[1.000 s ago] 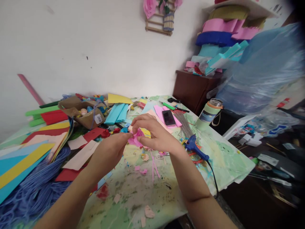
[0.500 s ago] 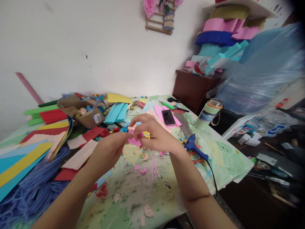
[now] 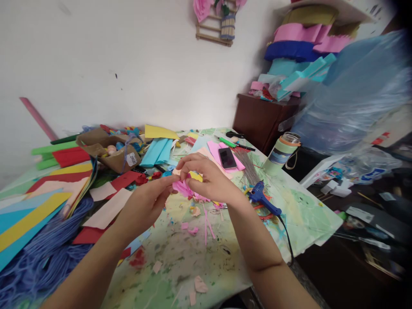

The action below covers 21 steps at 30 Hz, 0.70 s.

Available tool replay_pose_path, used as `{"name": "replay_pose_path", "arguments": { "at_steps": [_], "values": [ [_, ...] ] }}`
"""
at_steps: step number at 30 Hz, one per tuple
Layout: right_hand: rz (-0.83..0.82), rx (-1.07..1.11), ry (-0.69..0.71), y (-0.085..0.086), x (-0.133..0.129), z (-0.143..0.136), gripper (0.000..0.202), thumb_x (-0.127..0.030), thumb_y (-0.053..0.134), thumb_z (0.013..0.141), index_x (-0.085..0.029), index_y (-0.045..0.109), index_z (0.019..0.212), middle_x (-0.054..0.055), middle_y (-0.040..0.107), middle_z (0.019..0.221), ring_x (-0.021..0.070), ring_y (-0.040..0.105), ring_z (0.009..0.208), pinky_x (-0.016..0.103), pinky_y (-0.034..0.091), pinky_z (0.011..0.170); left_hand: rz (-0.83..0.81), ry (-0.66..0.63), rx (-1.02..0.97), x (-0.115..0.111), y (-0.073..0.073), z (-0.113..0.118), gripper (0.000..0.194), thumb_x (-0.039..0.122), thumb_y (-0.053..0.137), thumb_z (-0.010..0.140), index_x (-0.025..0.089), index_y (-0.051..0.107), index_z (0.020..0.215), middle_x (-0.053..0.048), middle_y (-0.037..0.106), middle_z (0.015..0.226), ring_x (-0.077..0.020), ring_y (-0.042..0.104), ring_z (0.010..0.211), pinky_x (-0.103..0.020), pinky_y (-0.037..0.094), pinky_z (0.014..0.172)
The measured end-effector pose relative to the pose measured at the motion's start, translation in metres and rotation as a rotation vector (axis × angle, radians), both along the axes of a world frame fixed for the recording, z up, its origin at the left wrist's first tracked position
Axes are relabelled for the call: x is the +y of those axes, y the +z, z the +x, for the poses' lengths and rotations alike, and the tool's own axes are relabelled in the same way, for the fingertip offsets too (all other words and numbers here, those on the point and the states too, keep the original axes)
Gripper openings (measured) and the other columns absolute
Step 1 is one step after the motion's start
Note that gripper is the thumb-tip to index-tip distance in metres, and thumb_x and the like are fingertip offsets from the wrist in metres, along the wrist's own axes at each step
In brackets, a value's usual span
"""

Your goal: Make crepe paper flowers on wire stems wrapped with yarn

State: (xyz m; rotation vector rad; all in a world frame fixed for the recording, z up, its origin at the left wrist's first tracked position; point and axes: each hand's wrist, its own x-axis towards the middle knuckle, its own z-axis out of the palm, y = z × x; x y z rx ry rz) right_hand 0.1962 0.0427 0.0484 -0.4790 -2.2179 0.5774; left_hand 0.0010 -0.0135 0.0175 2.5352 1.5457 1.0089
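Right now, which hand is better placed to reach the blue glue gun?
Probably your right hand: the glue gun lies on that side, nearer to it than to your left hand. Both hands touch pink paper.

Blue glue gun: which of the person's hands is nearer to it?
Right. The right hand, at the pink paper, is left of the blue glue gun and slightly higher in the picture, not touching it; the left hand, also at the paper, is farther left.
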Motion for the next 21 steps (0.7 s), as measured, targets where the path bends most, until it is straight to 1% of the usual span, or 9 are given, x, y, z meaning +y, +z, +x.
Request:
{"name": "replay_pose_path", "arguments": {
  "at_steps": [5, 9, 12, 15, 21],
  "values": [
    [-0.017, 0.013, -0.017, 0.0006, -0.0008, -0.0006, 0.015, -0.006, 0.049, 0.072, -0.02, 0.057, 0.071, 0.003, 0.065, 0.098, 0.0172, 0.056, 0.099, 0.033, 0.039, 0.094, -0.049, -0.045, -0.093, 0.0006, 0.0007, 0.0007, 0.03, 0.029, 0.046, 0.091, 0.017, 0.064, 0.113, -0.006, 0.074, 0.094, -0.0163, 0.068, 0.075, -0.022, 0.05, 0.061],
    [-0.027, 0.01, -0.011, -0.0003, 0.0001, -0.0015, 0.015, -0.007, 0.048, 0.071, -0.02, 0.056, 0.069, 0.003, 0.065, 0.097, 0.0178, 0.056, 0.097, 0.034, 0.039, 0.093, -0.021, -0.066, -0.127, 0.0023, -0.0037, -0.0034, 0.024, 0.026, 0.047, 0.091, 0.021, 0.066, 0.104, -0.001, 0.074, 0.085, -0.0132, 0.065, 0.066, -0.02, 0.048, 0.058],
    [-0.026, 0.001, 0.012, -0.0006, 0.0012, -0.0017, 0.013, -0.009, 0.048, 0.07, -0.02, 0.055, 0.068, 0.003, 0.065, 0.095, 0.0179, 0.056, 0.094, 0.035, 0.039, 0.092, 0.0, -0.069, -0.138, 0.0028, -0.0051, -0.0047, 0.022, 0.023, 0.046, 0.091, 0.022, 0.067, 0.098, 0.0, 0.073, 0.079, -0.012, 0.064, 0.062, -0.019, 0.047, 0.056],
    [-0.036, 0.012, 0.045, -0.0002, 0.0017, -0.0013, 0.012, -0.009, 0.047, 0.069, -0.019, 0.054, 0.067, 0.004, 0.065, 0.094, 0.0177, 0.056, 0.091, 0.035, 0.039, 0.091, -0.002, -0.079, -0.133, 0.0027, -0.0046, -0.0042, 0.022, 0.021, 0.046, 0.091, 0.023, 0.067, 0.096, 0.001, 0.073, 0.079, -0.0118, 0.064, 0.063, -0.019, 0.046, 0.057],
    [-0.093, 0.047, 0.103, 0.0014, 0.0012, -0.0002, 0.013, -0.009, 0.046, 0.067, -0.019, 0.054, 0.067, 0.004, 0.063, 0.092, 0.0182, 0.056, 0.092, 0.036, 0.04, 0.091, -0.007, -0.066, -0.112, 0.0031, -0.0044, -0.0044, 0.022, 0.019, 0.045, 0.091, 0.022, 0.067, 0.096, 0.001, 0.071, 0.077, -0.0106, 0.063, 0.06, -0.018, 0.045, 0.055]
  ]
}}
